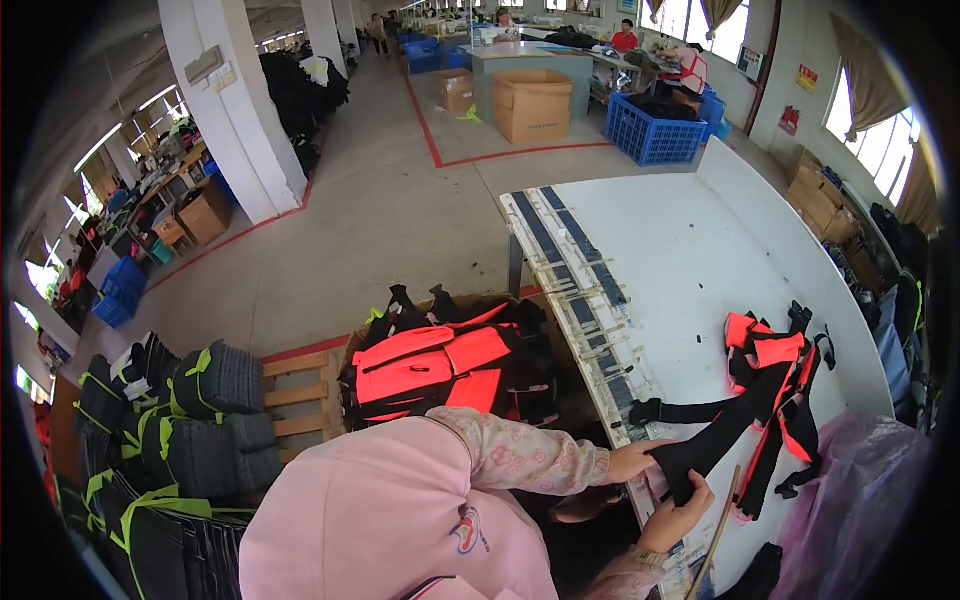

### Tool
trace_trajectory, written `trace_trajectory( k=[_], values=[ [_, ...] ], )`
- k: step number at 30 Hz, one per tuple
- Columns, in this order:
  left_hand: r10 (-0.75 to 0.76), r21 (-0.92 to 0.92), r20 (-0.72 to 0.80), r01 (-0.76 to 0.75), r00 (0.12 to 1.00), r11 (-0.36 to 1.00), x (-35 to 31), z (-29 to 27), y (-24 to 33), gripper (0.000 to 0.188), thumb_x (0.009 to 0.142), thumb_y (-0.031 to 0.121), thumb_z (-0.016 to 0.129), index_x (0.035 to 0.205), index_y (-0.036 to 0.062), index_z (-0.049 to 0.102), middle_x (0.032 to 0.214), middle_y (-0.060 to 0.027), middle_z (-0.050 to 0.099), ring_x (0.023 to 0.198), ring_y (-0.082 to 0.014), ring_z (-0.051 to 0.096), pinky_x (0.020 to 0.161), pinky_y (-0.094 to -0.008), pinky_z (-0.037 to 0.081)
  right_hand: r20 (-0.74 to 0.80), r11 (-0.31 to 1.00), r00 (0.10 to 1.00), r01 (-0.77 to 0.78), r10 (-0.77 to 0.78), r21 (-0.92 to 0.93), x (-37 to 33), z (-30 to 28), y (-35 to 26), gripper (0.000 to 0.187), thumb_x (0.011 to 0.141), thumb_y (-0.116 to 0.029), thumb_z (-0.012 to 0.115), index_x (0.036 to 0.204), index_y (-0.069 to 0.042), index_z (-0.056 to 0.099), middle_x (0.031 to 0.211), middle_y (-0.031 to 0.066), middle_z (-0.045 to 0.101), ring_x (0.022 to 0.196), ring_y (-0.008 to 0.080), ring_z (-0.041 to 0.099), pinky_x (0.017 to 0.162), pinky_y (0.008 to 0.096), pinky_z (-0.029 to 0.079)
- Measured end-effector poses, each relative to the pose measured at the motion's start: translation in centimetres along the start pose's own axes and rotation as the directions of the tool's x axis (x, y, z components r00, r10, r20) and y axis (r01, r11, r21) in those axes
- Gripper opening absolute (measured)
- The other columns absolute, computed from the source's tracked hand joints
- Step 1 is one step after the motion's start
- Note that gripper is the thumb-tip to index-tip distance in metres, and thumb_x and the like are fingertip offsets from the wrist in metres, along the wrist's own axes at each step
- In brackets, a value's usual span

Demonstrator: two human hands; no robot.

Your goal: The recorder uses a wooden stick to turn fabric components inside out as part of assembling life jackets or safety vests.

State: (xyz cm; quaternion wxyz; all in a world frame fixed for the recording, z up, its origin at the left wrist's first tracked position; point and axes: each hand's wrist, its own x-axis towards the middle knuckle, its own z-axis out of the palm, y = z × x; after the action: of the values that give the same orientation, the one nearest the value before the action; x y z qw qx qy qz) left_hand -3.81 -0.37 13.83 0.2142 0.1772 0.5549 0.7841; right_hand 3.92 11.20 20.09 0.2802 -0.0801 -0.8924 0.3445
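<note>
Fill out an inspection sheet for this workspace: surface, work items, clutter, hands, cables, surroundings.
Surface: white worktable, a few dark specks; dark strips along its left edge.
Work items: black fabric panel in hand; coral-and-black strapped pieces beyond, joining unclear.
Clutter: wooden stick beside the right hand; translucent purple plastic sheet at lower right.
Hands: left hand at the panel's edge, grip partly hidden; right hand pinches the panel.
Cables: nothing seen.
Surroundings: coral-and-black garment pieces piled left of the table; tied grey fabric bundles; wooden pallet; blue crate; other people in the background.
</note>
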Motion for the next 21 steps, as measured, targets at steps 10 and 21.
trace_trajectory(
  k=[10,21],
  values=[
    [-0.478,-0.541,-0.024,0.391,0.878,0.745,0.1,-0.2,-1.6,0.027,0.091,0.014,0.040,0.111,0.0030,0.054,0.099,-0.0091,0.062,0.091,-0.0207,0.062,0.082,-0.0366,0.051,0.215,0.996,0.975,-0.071,0.056,0.062,0.5,0.8,3.5,0.029,0.082,-0.005,0.053,0.110,-0.004,0.059,0.098,0.0160,0.052,0.092,0.0303,0.054,0.082,0.0343,0.043],
    [-0.594,-0.340,-0.007,0.556,0.805,0.758,-2.2,0.1,-3.5,0.033,0.094,0.018,0.041,0.125,0.0086,0.044,0.111,-0.0102,0.060,0.096,-0.0222,0.063,0.085,-0.0391,0.052,0.275,0.958,0.928,-0.279,0.252,0.063,-2.6,1.4,7.3,0.032,0.066,0.009,0.054,0.097,-0.002,0.058,0.088,0.0105,0.057,0.080,0.0204,0.056,0.073,0.0310,0.045]
  ],
)
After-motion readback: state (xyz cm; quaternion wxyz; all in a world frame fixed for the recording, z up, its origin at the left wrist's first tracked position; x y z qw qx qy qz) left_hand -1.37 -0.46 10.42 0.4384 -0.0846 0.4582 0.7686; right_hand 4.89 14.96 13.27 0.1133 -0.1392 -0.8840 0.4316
